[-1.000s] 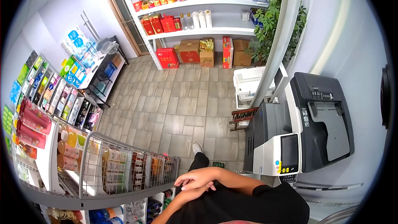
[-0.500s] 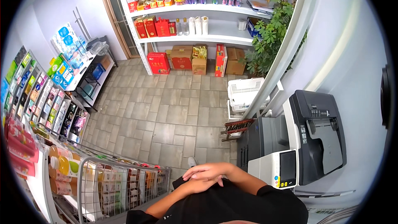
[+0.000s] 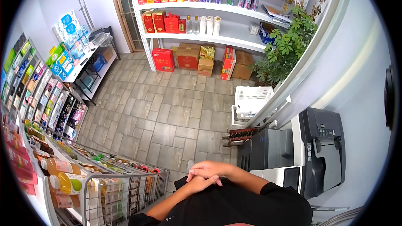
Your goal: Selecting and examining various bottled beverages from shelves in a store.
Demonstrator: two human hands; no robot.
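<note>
Both hands meet in front of my black shirt, near the lower middle of the view. My right hand (image 3: pixel 208 169) lies across the top of my left hand (image 3: pixel 202 184), its fingers stretched over the left one toward the left. Some fingers of the left hand show beneath it, extended to the right; the rest are covered. No object is visible in either hand. Just past them the tip of a light shoe (image 3: pixel 190 164) shows on the floor. Nearest on the left is a grey wire rack (image 3: pixel 125 192) with bottles; on the right stands a printer (image 3: pixel 322 150).
Drink bottles (image 3: pixel 69 183) line a shelf at the lower left. Further off are a product rack (image 3: pixel 39 88) and a small table (image 3: pixel 81 69). White shelving (image 3: pixel 234 37) with boxes stands across the tiled floor (image 3: pixel 167 113). White baskets (image 3: pixel 253 98) and a plant (image 3: pixel 284 46) are at right.
The view has turned slightly, so the back shelving sits further right and the printer lower. My hands stay together, right over left, with only a slight shift.
</note>
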